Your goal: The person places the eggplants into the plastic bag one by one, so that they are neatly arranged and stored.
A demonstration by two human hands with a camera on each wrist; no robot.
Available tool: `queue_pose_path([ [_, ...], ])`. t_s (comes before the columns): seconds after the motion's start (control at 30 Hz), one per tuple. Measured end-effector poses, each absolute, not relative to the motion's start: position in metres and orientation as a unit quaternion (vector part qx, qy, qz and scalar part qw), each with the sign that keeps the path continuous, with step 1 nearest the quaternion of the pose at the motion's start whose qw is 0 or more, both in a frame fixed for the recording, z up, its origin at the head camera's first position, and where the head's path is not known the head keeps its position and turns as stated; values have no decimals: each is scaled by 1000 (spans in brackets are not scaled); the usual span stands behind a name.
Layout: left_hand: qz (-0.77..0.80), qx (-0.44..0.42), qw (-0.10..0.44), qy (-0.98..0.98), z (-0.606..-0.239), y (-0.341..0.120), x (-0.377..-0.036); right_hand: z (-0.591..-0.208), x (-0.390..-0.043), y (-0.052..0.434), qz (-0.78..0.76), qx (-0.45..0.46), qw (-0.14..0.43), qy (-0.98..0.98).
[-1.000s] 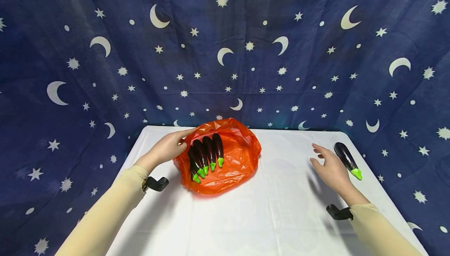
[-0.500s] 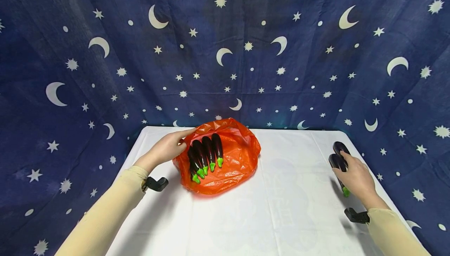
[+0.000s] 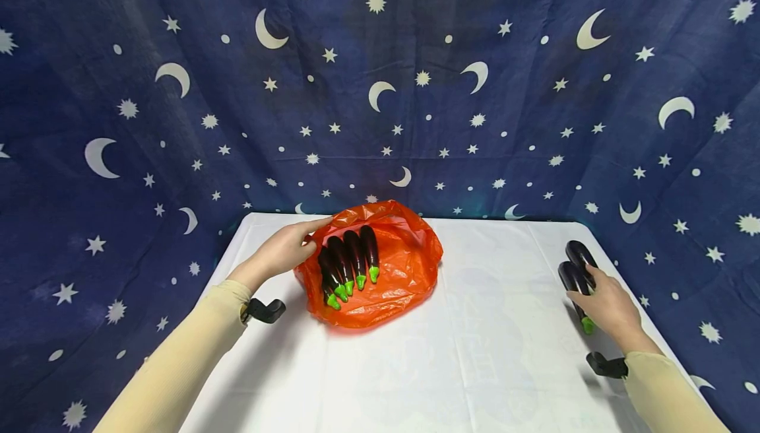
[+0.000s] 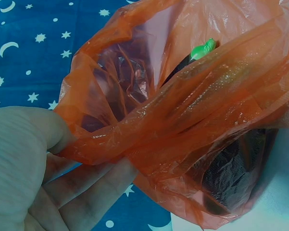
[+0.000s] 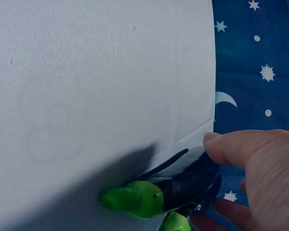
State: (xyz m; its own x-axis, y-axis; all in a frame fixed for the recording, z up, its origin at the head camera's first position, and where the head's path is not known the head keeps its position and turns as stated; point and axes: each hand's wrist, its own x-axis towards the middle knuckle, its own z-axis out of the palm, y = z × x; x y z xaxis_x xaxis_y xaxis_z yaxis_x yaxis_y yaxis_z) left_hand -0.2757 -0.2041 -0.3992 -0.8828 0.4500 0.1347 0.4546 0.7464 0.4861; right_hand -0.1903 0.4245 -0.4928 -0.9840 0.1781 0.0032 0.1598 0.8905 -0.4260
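Observation:
At the left, my left hand point(image 3: 287, 248) pinches the rim of a crumpled orange-red plastic bag point(image 3: 398, 294). In the left wrist view the thumb lies over the bag's edge point(image 4: 101, 144) with the fingers behind it. Several dark eggplants point(image 3: 356, 258) with green caps lie side by side inside the bag. Near the table's right edge, my right hand point(image 3: 611, 304) grips an eggplant point(image 3: 571, 279), its thumb on one side and fingers on the other. The right wrist view shows this eggplant's green cap point(image 5: 137, 198). A second eggplant point(image 3: 580, 256) lies right against it, partly hidden by the hand.
A white cloth covers the table point(image 3: 475, 354), stretching between the bag and the right hand. Behind and at both sides hangs a dark blue curtain point(image 3: 427, 109) with moons and stars. A black camera mount point(image 3: 264, 311) sits on the left wrist, another point(image 3: 605, 365) on the right.
My right hand has moved right and nearer, its fingers closing on an eggplant; two eggplants now show there instead of one. The left hand and bag have stayed put.

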Motion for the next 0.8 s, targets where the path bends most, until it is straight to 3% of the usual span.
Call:
queue_pose_path([
  [0.3, -266, -244, 7, -933, -400, -204, -276, -494, -189, 429, 220, -98, -12, -971],
  [0.8, -262, -244, 11, -934, -398, -203, -275, -498, -189, 431, 209, -87, -6, -974],
])
